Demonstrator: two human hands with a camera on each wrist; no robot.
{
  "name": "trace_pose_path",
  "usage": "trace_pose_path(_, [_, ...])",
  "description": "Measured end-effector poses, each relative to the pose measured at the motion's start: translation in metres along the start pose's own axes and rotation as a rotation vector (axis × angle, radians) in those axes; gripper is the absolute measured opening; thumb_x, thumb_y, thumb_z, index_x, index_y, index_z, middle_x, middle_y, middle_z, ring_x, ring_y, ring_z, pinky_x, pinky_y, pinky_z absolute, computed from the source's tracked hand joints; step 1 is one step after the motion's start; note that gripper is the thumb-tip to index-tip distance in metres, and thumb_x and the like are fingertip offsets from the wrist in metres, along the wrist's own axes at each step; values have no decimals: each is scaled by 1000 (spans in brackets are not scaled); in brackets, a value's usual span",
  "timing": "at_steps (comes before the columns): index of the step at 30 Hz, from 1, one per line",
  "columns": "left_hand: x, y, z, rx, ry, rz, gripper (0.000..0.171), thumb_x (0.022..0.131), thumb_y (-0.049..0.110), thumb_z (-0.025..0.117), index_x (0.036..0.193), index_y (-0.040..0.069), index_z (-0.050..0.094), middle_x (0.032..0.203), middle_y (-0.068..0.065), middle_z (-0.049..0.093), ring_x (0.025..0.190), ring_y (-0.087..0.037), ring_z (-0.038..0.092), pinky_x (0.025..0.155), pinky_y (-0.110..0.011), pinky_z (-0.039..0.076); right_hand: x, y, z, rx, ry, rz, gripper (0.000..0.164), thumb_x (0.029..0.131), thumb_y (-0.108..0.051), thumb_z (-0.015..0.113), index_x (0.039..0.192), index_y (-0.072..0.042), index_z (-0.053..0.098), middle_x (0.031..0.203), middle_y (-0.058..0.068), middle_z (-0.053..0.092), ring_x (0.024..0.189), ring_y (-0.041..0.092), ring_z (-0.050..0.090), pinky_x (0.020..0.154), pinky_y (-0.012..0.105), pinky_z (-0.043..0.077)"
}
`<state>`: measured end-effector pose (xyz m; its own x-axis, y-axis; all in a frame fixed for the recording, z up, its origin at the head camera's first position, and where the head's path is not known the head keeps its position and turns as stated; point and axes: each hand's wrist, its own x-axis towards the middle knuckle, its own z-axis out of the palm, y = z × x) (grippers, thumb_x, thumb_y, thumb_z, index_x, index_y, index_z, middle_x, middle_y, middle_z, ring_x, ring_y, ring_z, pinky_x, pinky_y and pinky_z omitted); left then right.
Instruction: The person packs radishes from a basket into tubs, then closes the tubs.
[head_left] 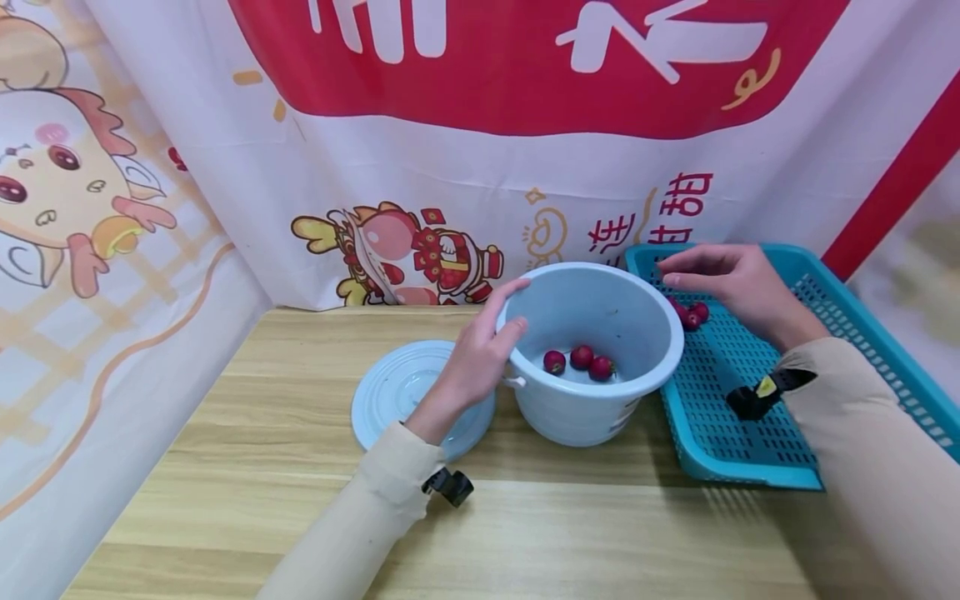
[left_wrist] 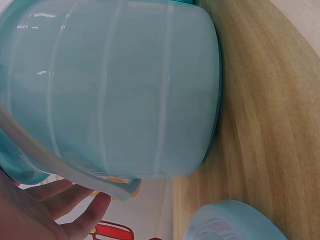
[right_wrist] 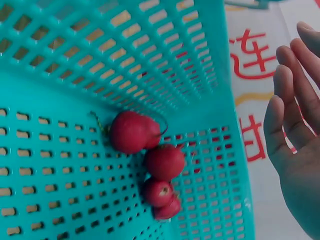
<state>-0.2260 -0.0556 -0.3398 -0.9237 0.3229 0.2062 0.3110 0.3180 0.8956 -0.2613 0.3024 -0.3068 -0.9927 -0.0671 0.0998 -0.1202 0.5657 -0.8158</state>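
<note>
A light blue bucket (head_left: 592, 412) stands upright on the wooden table, with three red radishes (head_left: 581, 357) on its floor. My left hand (head_left: 480, 354) grips its left rim, thumb over the inside and fingers along the outer edge. The white bucket handle (left_wrist: 65, 167) hangs beside those fingers in the left wrist view. To the right is a teal perforated basket (head_left: 693, 446), where several round red radishes (right_wrist: 165, 162) are bunched in a corner. Above that corner hovers my right hand (head_left: 723, 279), fingers loosely bent and nothing held.
Left of the bucket a round light blue lid (head_left: 382, 392) lies flat on the table (head_left: 285, 467), partly under my left forearm. A printed cloth (head_left: 465, 158) hangs along the table's back edge. The basket's raised wall stands close to the bucket's right side.
</note>
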Motion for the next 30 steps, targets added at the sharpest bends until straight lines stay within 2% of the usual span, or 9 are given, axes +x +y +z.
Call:
trace_pose_path(8, [0, 0, 0, 4, 2, 1, 54, 108, 29, 45, 161, 38, 39, 170, 5, 38, 149, -31, 49, 116, -62, 48, 8, 13, -7, -21, -49, 58, 63, 94, -52, 75, 147, -19, 63, 125, -24, 66, 129, 16, 51, 88, 25, 59])
trace_pose_path(12, [0, 0, 0, 13, 5, 2, 54, 108, 29, 45, 161, 38, 39, 169, 4, 39, 148, -31, 50, 115, -61, 49, 11, 20, -8, -40, -97, 98, 65, 95, -51, 75, 149, -19, 61, 136, -13, 65, 135, 21, 47, 92, 29, 56])
trace_pose_path(17, [1, 0, 1, 16, 6, 5, 54, 108, 29, 44, 161, 37, 40, 169, 4, 40, 148, -30, 50, 116, -61, 49, 12, 29, -6, -81, -179, 131, 63, 97, -45, 75, 151, -15, 60, 149, 10, 63, 133, 28, 53, 97, 39, 56])
trace_pose_path(20, [1, 0, 1, 14, 7, 5, 54, 108, 29, 45, 161, 37, 40, 169, 4, 39, 148, -30, 50, 116, -61, 48, 14, 34, -6, -94, -222, 148, 59, 99, -39, 74, 150, -13, 60, 148, 14, 64, 130, 31, 57, 101, 48, 57])
trace_pose_path(25, [0, 0, 1, 17, 11, 6, 54, 108, 29, 45, 161, 37, 40, 169, 5, 40, 148, -30, 50, 116, -61, 48, 19, 47, -8, -125, -298, 178, 53, 101, -29, 72, 149, -10, 60, 149, 19, 63, 135, 38, 54, 109, 66, 51])
trace_pose_path(30, [0, 1, 1, 16, 9, 2, 54, 108, 30, 45, 161, 37, 39, 169, 4, 39, 148, -31, 50, 115, -62, 49, 22, 55, -6, -197, -326, 172, 49, 101, -22, 71, 146, -5, 61, 146, 24, 63, 134, 45, 56, 108, 71, 49])
